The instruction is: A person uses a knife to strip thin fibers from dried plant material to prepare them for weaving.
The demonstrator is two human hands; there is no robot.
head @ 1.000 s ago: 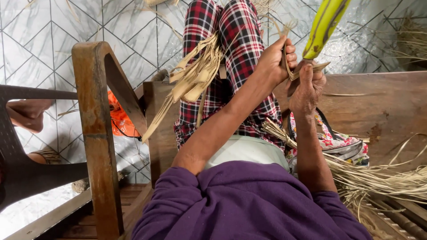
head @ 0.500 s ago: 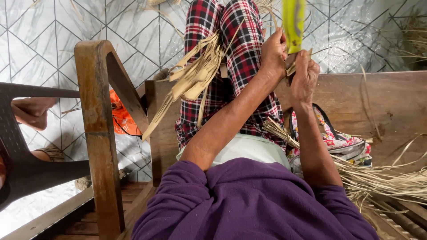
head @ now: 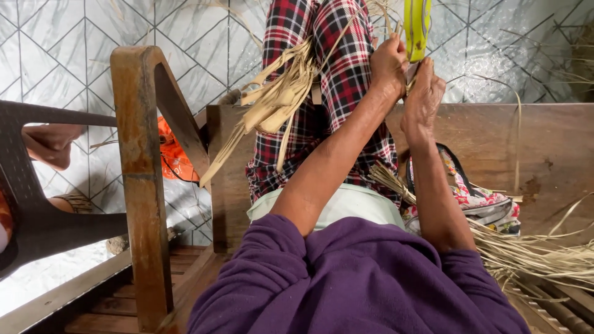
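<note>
A: Hands?

B: Left hand [head: 388, 65] is curled shut around the base of a yellow-green leaf strip [head: 417, 28], which stands upright and runs out of the top edge. Right hand [head: 424, 99] sits just below and touches the left hand, fingers bent in; can't tell what they grip.

A: Room around them?

B: Tight. Plaid-clad legs [head: 334, 93] lie right beside the hands, with a bundle of dry tan leaves [head: 278, 102] draped over them. The wooden bench back [head: 550, 154] stands behind the right forearm. The wooden armrest post [head: 139, 185] is well apart on the left, open tiled floor [head: 55, 49] past it.

A: Packages, labels?

B: Only a floral fabric bag [head: 489, 204] on the bench, near a pile of dry strips [head: 538, 253]. Orange cloth [head: 173, 158] behind the armrest.
</note>
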